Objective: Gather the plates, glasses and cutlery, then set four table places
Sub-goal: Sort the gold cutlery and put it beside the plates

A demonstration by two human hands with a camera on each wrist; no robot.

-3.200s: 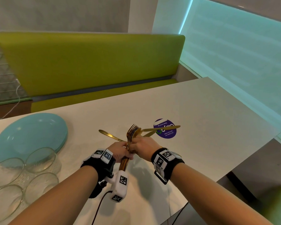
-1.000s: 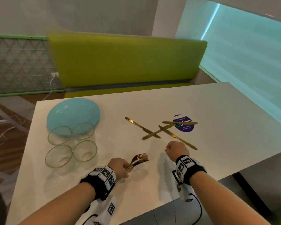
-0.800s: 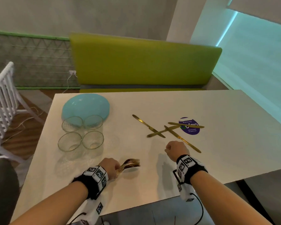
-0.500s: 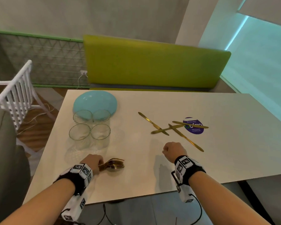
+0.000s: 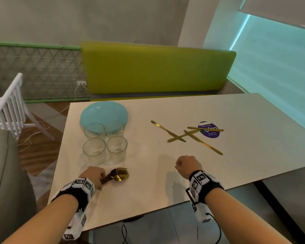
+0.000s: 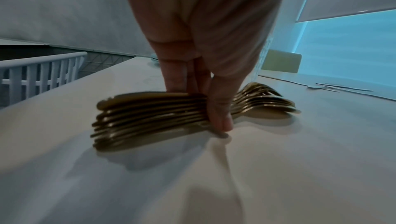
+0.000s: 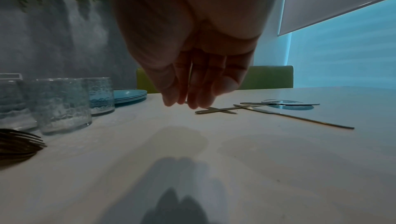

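My left hand grips a bundle of gold forks and spoons by the handles. The bundle lies flat on the white table near its front left edge. The right hand hovers just above the table's front middle, fingers hanging loosely curled and holding nothing. Several gold knives lie crossed beyond the right hand. A stack of light blue plates sits at the far left, with several clear glasses just in front of it.
A round purple sticker lies under one knife. A green bench runs along the table's far side. A white chair and a grey seat stand to the left. Cables hang below the front edge.
The left hand has carried the fork and spoon bundle leftward and lowered it flat onto the table. The right hand has stayed in place, empty.
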